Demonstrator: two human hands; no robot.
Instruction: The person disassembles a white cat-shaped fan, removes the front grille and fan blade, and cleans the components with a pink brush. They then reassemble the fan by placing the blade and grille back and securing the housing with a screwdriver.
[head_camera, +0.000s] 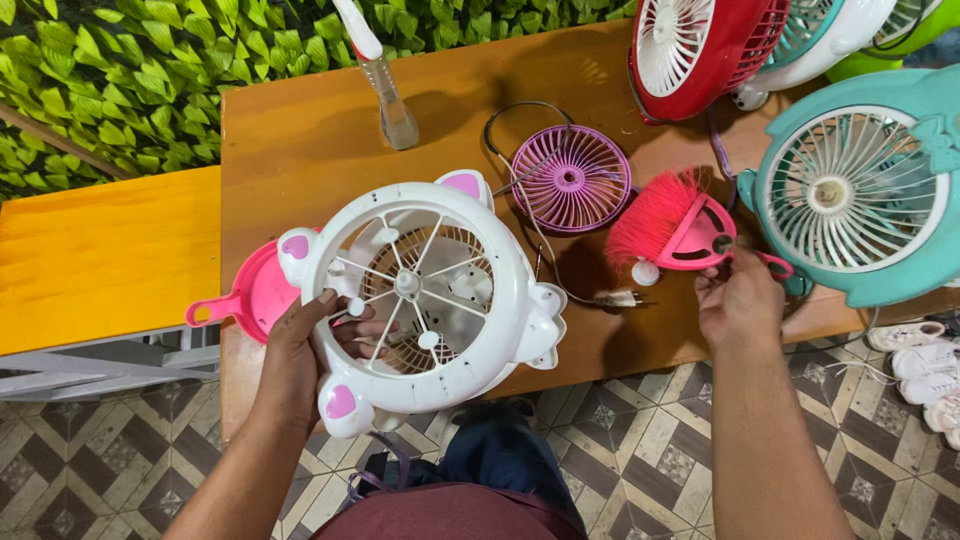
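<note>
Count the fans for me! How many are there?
5 at least: white fan in the left hand, teal fan at right, red, another teal-white, a green one at top right. More may be hidden.

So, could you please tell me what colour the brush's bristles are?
Bright pink; the brush by the right hand shows best in the head view.

On the wooden table (300, 140) in front of me I see a clear spray bottle (385, 90) near the far edge, with a round purple fan grille (570, 178) to its right. A red fan (700, 45) and a teal fan (860, 190) stand further right. A pink dustpan (250, 295) lies at the table's left edge, and white shoes (925, 360) sit on the patterned tile floor (640, 440).
</note>
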